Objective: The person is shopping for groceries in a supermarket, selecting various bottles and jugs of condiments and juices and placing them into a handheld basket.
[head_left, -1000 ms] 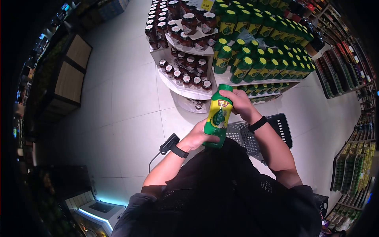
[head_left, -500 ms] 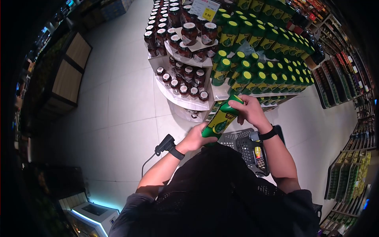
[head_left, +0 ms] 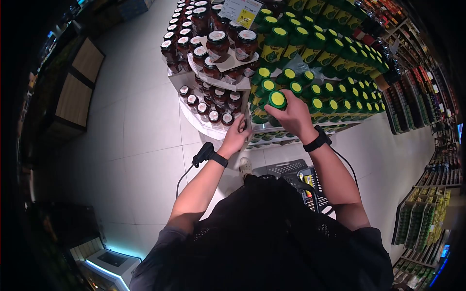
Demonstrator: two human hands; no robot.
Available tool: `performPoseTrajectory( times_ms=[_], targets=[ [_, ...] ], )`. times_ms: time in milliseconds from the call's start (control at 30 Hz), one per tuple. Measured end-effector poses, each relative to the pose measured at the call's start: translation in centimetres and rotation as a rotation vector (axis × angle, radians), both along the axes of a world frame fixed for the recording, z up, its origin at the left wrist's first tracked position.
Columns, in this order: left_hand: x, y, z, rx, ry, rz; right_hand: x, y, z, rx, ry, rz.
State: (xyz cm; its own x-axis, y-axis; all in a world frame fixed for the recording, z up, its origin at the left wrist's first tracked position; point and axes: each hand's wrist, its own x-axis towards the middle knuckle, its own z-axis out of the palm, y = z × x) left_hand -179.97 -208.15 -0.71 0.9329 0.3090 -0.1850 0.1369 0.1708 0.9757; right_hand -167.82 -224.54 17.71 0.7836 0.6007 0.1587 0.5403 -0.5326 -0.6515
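My right hand (head_left: 293, 114) grips a green bottle (head_left: 277, 100) near its yellow-topped cap, at the front left of the lower shelf of green bottles (head_left: 332, 105). The held bottle stands roughly upright; its lower part is hidden. My left hand (head_left: 236, 137) is empty with its fingers apart, close to the shelf corner below the dark jars (head_left: 214, 116) with white lids. A black strap is on each wrist, and a dark device sits on the left one.
A dark shopping basket (head_left: 314, 186) with a yellow item inside is low at my right. One shoe (head_left: 245, 165) shows on the tiled floor. A price sign (head_left: 242, 11) stands above the jars. Wood-panelled bins (head_left: 74, 98) are at left, stocked shelves (head_left: 422, 218) at right.
The green bottle has gone from lying tilted between both hands to upright at the shelf in my right hand. My left hand has let go and moved up and left. The view has shifted.
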Motion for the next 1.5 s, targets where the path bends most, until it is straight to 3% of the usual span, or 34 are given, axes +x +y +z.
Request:
performPoseTrajectory(
  times_ms=[100, 233, 300, 700, 1233, 1500],
  targets=[
    [1.7, 0.0, -0.9, -0.020, 0.031, -0.018, 1.7, 0.7, -2.4, -0.057, -0.100, 0.009],
    [3.3, -0.6, -2.1, -0.185, -0.065, -0.069, 2.6, 0.8, -3.9, -0.015, -0.048, 0.065],
    [3.3, -0.6, -2.0, -0.175, -0.023, -0.092, 2.6, 1.1, -3.8, -0.066, 0.063, 0.050],
    [3.8, -1.0, -6.5, -0.042, 0.050, -0.103, 2.6, 1.1, -5.6, -0.123, 0.071, 0.036],
    [3.6, -1.2, -6.3, 0.041, 0.066, -0.094, 2.8, 0.8, -6.3, -0.152, 0.104, 0.054],
    [3.7, -1.8, -5.2, -0.085, 0.078, -0.060, 2.4, 0.7, -5.7, -0.178, 0.055, 0.031]
  ],
)
